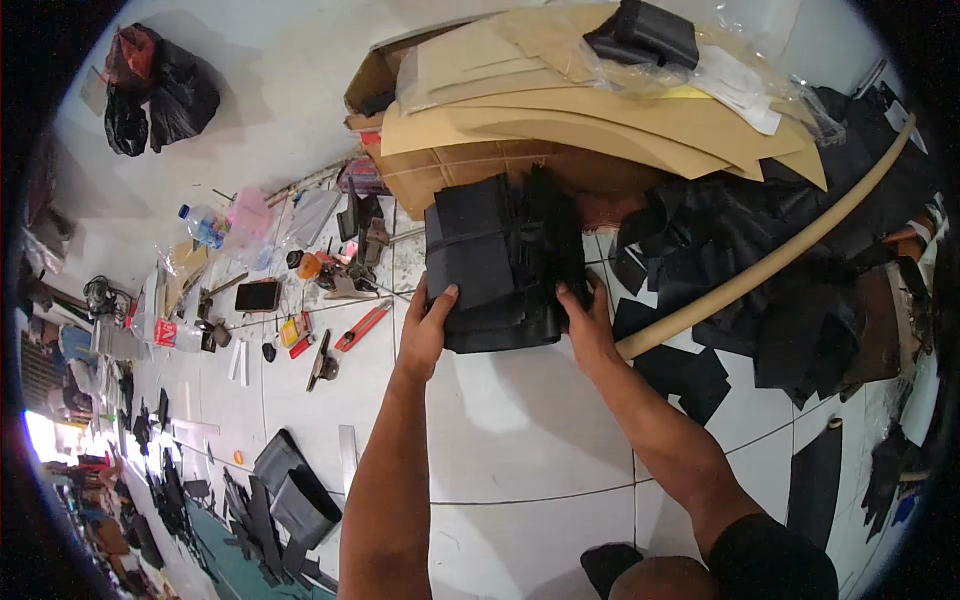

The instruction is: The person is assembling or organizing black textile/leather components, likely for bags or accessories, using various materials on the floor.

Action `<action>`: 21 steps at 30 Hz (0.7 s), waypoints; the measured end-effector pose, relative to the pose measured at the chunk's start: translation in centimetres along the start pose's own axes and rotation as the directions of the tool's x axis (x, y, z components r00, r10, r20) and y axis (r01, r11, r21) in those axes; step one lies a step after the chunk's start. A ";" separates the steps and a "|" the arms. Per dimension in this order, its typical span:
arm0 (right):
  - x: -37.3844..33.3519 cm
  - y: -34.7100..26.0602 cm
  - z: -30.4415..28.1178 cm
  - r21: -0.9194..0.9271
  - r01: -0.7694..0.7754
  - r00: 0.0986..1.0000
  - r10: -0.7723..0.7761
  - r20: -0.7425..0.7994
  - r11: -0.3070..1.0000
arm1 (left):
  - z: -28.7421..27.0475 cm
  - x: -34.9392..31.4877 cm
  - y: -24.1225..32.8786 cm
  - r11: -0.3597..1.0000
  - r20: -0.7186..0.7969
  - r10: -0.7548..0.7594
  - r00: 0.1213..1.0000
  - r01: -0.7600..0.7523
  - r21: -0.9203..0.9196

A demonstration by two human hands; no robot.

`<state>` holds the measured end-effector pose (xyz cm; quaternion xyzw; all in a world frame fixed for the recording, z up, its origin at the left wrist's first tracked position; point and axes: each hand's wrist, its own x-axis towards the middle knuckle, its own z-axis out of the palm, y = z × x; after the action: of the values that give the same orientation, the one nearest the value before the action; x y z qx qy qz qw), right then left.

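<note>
A thick stack of black sheet pieces [475, 265], leather-like in look, is between my two hands in front of a cardboard box. My left hand [427, 325] grips its near left corner, thumb on top and fingers mostly hidden along the side. At the right edge, my right hand [588, 318] holds the stack with its thumb toward the top. The upper pieces lie unevenly, and darker, ragged-edged ones stick out on the right side. What lies under the stack is hidden.
Large tan sheets [600, 125] rest on the cardboard box [430, 172]. A long tan tube [770, 255] slants across black scraps [800, 320] at right. Left on the tiles lie a red cutter [363, 326], a phone [257, 296], a plastic bottle [203, 226] and a folded black item [297, 490].
</note>
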<state>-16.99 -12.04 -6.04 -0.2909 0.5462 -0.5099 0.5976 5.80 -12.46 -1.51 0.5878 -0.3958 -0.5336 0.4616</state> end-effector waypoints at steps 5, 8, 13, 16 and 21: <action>-0.6 -0.6 -0.9 0.089 -0.013 0.996 0.006 0.085 0.996 | -5.2 -3.2 1.5 0.740 0.025 0.103 0.994 -0.093 0.666; -1.9 -0.6 -1.4 0.057 -0.030 0.999 0.031 -0.010 0.998 | -9.6 -9.6 2.4 0.709 0.002 0.047 0.999 -0.035 0.705; -7.1 2.4 -4.4 -0.283 0.217 0.975 -0.191 0.117 0.934 | -18.5 -26.9 3.2 0.374 0.040 -0.171 0.984 0.028 0.927; -10.5 1.7 -5.5 -0.434 0.411 0.905 -0.301 0.302 0.802 | -23.7 -37.0 2.2 0.161 0.010 -0.374 0.927 0.054 0.986; -15.6 -4.6 -1.0 -0.547 0.521 0.714 0.017 0.700 0.655 | -28.2 -48.6 -4.4 0.254 -0.198 -0.476 0.857 0.349 0.902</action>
<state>-17.49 1.17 3.47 -0.7350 0.4057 -0.2057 0.5029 28.03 38.63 7.13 0.7918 -0.4800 -0.3575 -0.1221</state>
